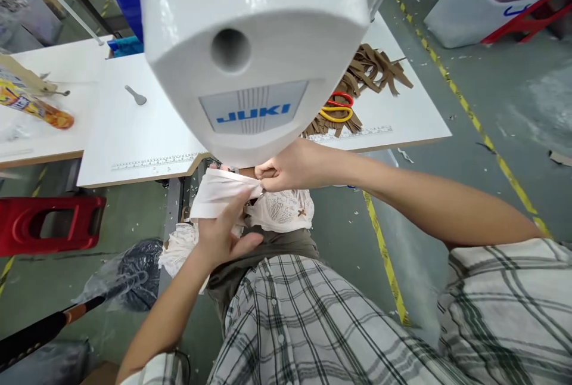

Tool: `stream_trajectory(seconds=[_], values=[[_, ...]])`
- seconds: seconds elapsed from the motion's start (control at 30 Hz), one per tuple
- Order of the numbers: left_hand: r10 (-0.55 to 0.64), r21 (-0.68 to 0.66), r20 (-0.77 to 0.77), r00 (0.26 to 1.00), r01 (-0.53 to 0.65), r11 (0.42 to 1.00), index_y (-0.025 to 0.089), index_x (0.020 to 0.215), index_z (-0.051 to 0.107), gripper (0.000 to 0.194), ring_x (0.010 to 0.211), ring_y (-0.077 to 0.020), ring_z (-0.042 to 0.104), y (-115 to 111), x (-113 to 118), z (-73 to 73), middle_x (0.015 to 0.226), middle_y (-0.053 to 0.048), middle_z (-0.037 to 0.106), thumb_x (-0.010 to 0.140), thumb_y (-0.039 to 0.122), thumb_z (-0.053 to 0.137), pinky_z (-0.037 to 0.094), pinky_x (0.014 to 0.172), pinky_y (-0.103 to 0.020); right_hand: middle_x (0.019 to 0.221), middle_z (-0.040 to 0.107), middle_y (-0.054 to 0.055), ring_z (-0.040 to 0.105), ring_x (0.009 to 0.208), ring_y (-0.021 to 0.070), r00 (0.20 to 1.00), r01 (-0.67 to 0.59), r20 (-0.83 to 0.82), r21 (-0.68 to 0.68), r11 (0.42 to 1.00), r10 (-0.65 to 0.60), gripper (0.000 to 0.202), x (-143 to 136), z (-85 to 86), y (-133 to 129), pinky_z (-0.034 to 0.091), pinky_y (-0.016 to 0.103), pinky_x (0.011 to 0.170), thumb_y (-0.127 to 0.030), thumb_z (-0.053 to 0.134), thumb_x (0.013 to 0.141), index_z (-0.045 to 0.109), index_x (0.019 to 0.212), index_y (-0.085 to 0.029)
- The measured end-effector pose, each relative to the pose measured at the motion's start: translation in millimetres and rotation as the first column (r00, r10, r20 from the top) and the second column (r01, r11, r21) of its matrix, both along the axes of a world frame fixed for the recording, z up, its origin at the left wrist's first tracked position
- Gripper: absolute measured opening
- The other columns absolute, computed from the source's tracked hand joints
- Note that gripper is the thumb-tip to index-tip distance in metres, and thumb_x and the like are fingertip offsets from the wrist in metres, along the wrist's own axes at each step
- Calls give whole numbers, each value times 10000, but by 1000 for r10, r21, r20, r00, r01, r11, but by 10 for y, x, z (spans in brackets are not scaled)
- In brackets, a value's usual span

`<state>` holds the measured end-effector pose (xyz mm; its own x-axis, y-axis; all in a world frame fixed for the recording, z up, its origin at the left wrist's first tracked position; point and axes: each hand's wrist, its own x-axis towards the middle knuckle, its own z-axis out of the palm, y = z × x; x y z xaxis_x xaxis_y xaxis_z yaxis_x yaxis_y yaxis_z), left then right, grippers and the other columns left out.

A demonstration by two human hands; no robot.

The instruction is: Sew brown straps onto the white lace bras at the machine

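A pale bra with a lace cup and a small brown bow lies over my lap, just below the sewing machine head. Its smooth white band is spread out to the left of the cup. My left hand holds this band from below, index finger along the cloth and thumb sticking out to the side; some of its fingers are hidden by the fabric. At the band's right end, my right hand is closed in a pinch on the edge. The machine head covers the needle area.
Brown fabric strips and red-and-yellow-handled scissors lie on the white table to the right. More pale lace pieces hang at my left. A drink bottle, red stool and plastic bin stand around.
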<state>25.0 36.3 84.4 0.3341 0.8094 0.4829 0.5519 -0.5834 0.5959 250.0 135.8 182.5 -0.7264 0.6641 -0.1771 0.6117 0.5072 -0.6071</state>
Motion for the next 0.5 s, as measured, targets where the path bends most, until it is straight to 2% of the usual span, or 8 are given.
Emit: stream_trajectory(seconds=[0.07, 0.17, 0.27, 0.4, 0.5], values=[[-70, 161, -280, 958, 118, 980, 253, 1475, 474, 799, 1194, -348, 624, 131, -92, -57, 1261, -144, 673, 793, 612, 684, 443, 1090, -476, 524, 292, -59, 254, 540, 90, 1000, 0, 19, 15, 1000, 0, 327, -29, -20, 17, 203, 286, 575, -185, 574, 759, 327, 545, -192], [-35, 311, -461, 887, 198, 930, 244, 1456, 501, 765, 1123, -324, 666, 273, -140, -136, 1178, -137, 715, 799, 585, 696, 500, 1039, -431, 534, 286, -58, 250, 541, 93, 999, 9, 32, -16, 1000, -9, 340, -47, -28, 17, 198, 290, 574, -207, 580, 779, 318, 561, -197], [-11, 342, -515, 857, 218, 914, 286, 1422, 539, 675, 1068, -292, 690, 365, -167, -159, 1149, -108, 728, 824, 567, 677, 532, 1004, -403, 529, 275, -60, 236, 539, 91, 998, 20, 54, -32, 999, -19, 357, -53, -8, 18, 190, 295, 572, -199, 595, 784, 322, 555, -195], [-21, 312, -549, 836, 228, 922, 292, 1474, 461, 703, 1140, -310, 661, 390, -167, -114, 1241, -107, 693, 842, 508, 681, 525, 1013, -437, 511, 280, -60, 228, 525, 89, 998, 57, 36, -69, 996, -54, 364, -19, -26, -1, 195, 292, 558, -216, 593, 816, 362, 536, -191], [-51, 255, -496, 867, 202, 946, 248, 1503, 408, 730, 1140, -293, 663, 328, -107, -67, 1222, -113, 703, 852, 406, 696, 530, 998, -403, 593, 483, -34, 375, 558, 104, 993, 97, -69, -49, 994, -100, 220, 54, -173, -71, 259, 274, 567, -242, 571, 868, 573, 654, -189]])
